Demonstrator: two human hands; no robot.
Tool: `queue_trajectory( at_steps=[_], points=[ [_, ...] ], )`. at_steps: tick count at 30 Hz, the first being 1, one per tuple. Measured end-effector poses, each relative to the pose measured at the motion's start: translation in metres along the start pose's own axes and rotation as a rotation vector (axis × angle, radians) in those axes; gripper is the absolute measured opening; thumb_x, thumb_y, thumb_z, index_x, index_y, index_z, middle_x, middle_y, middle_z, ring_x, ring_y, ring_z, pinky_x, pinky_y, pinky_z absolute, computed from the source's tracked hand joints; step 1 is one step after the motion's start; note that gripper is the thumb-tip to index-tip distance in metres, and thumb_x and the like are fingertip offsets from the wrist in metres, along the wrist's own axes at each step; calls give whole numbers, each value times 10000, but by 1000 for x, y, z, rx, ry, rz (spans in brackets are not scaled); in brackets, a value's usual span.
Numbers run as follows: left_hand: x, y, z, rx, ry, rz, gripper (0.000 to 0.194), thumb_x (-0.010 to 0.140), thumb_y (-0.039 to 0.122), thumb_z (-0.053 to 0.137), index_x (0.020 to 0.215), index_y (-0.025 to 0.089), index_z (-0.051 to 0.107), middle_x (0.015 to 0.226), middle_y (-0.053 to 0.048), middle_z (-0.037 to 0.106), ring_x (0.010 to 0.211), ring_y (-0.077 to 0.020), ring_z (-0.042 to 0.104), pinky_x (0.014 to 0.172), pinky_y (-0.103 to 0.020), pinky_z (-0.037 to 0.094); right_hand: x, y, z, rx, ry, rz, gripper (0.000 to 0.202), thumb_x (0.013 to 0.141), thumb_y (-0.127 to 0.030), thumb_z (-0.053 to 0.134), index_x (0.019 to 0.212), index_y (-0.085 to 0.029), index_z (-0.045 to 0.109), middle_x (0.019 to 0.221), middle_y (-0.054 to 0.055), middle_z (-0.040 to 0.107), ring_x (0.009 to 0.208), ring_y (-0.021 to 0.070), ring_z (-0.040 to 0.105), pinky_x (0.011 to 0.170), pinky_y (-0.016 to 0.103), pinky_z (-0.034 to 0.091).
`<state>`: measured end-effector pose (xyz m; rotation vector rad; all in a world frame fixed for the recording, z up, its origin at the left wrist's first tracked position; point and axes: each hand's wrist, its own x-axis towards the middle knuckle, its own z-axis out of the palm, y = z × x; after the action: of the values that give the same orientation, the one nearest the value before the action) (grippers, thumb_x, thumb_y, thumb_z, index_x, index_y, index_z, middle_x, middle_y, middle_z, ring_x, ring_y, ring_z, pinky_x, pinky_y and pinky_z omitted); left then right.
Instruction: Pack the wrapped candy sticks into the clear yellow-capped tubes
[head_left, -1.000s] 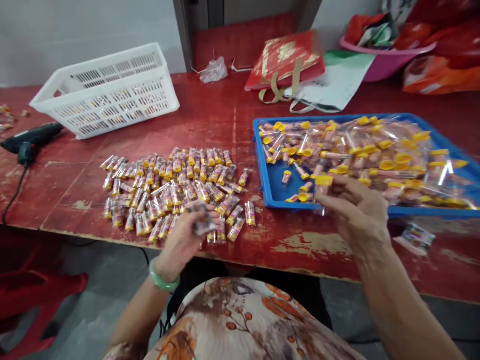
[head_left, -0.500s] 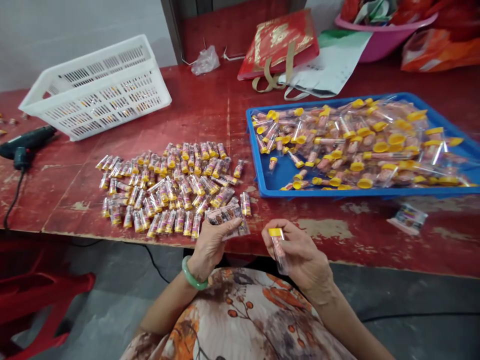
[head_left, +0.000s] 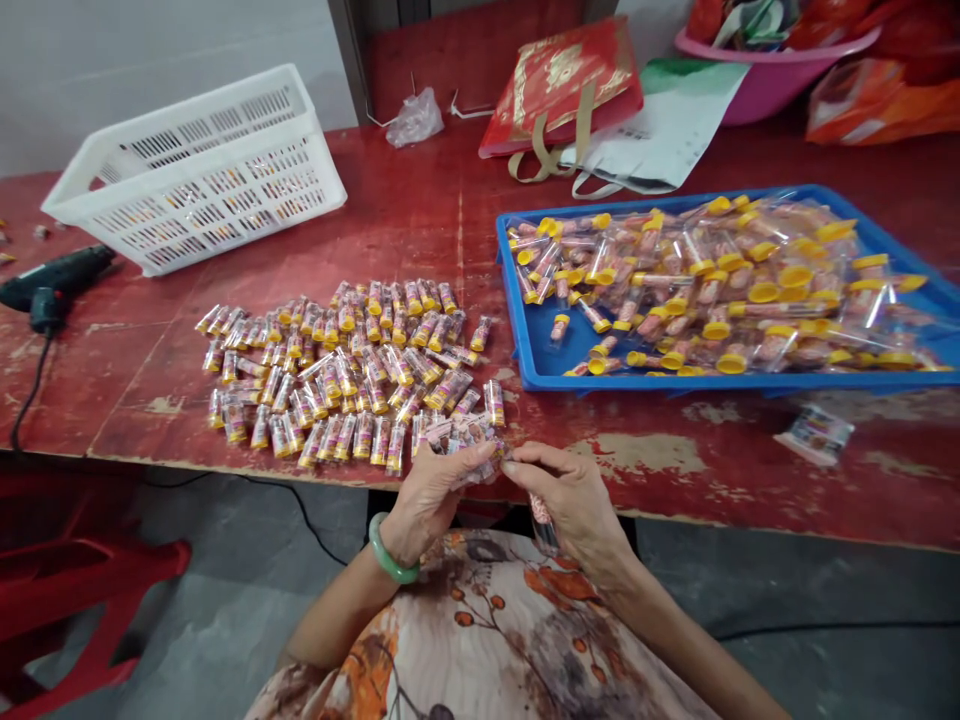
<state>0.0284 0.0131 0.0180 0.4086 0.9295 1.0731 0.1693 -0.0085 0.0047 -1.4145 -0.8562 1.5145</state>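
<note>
A stack of printed plastic sleeves (head_left: 466, 440) is held between the thumb and fingers of my left hand (head_left: 431, 495), which wears a green bangle. My right hand (head_left: 574, 500) is closed round a clear tube (head_left: 541, 518) with pink contents; its cap is hidden by the fingers. Thumb and index fingertip of that hand pinch at the right edge of the sleeves. Just beyond my left hand lie many labelled tubes (head_left: 337, 385) with yellow caps. Unlabelled yellow-capped tubes (head_left: 716, 290) fill much of a blue tray (head_left: 536, 345) at the right.
A white basket (head_left: 217, 190) stands at the back left, near a black heat gun (head_left: 60, 285) with a cord. Loose sleeves (head_left: 816, 435) lie near the right front edge. Behind are a red bag (head_left: 559, 85), a white bag (head_left: 660, 130) and a pink basin (head_left: 780, 65).
My right hand has moved left to the sleeves, and its thumb and index finger now touch their edge. The tube in it has tilted, with its yellow cap now hidden.
</note>
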Motion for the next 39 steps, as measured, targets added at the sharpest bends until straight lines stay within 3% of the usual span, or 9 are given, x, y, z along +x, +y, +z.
queue_trajectory(
  at_steps=[3,6,10,15,21,27,31,35,39],
  points=[
    [2,1,-3,7,54,-25,297,577,185,857,835,148,714,779,-21,717,641,-135,650,655,-268,536,-1,-2,-9,-4,-5,-18,305,676,-463,750,715,-169,680,530,-39,523,392,56,363,381,214,276],
    [3,3,-4,-3,66,-4,364,572,194,864,903,137,722,895,-68,742,751,-187,687,753,-322,548,-7,-4,-26,38,-74,-54,324,769,-491,680,861,-180,678,645,-16,580,447,69,449,409,204,348],
    [0,5,2,-42,70,69,374,603,188,849,949,129,720,946,-91,745,809,-205,693,818,-360,539,-20,-7,-47,20,-179,-143,191,825,-338,668,964,-208,653,777,-1,598,578,90,574,559,215,471],
    [-3,-1,9,-67,128,64,337,616,209,847,914,124,715,885,-82,749,855,-218,698,875,-375,515,-33,-8,-50,-154,-60,-472,140,847,-256,637,985,-245,660,1031,40,555,708,120,632,627,259,532],
    [-7,-6,9,-115,98,88,409,602,243,857,967,153,696,964,-85,740,973,-242,678,910,-382,492,-38,-9,-40,-498,94,-889,238,841,-143,625,1058,-239,645,991,63,597,885,178,607,734,309,516],
    [-13,-4,15,-83,104,-14,260,635,293,832,839,188,710,889,-61,739,1006,-267,664,849,-340,521,-37,-4,-32,-607,190,-1089,389,810,-84,647,1162,-248,616,976,60,605,853,177,603,697,309,522],
    [-16,-3,19,-128,71,-17,328,614,266,847,906,201,714,923,-46,736,968,-251,666,830,-345,527,-34,4,-28,-785,310,-1245,500,801,-86,669,1257,-268,571,953,59,620,838,178,616,716,324,542],
    [-16,-6,20,-161,44,44,382,602,282,862,939,177,712,889,-40,730,851,-213,677,816,-340,519,-35,15,-24,-859,322,-1270,546,784,-125,707,1282,-279,545,923,55,641,810,187,642,695,330,565],
    [-15,-10,15,-134,40,8,352,580,292,874,855,150,706,831,-33,721,742,-168,665,750,-303,516,-33,25,-23,-940,373,-1344,541,728,-156,771,1226,-232,574,939,72,690,805,200,673,687,315,584]
  ],
)
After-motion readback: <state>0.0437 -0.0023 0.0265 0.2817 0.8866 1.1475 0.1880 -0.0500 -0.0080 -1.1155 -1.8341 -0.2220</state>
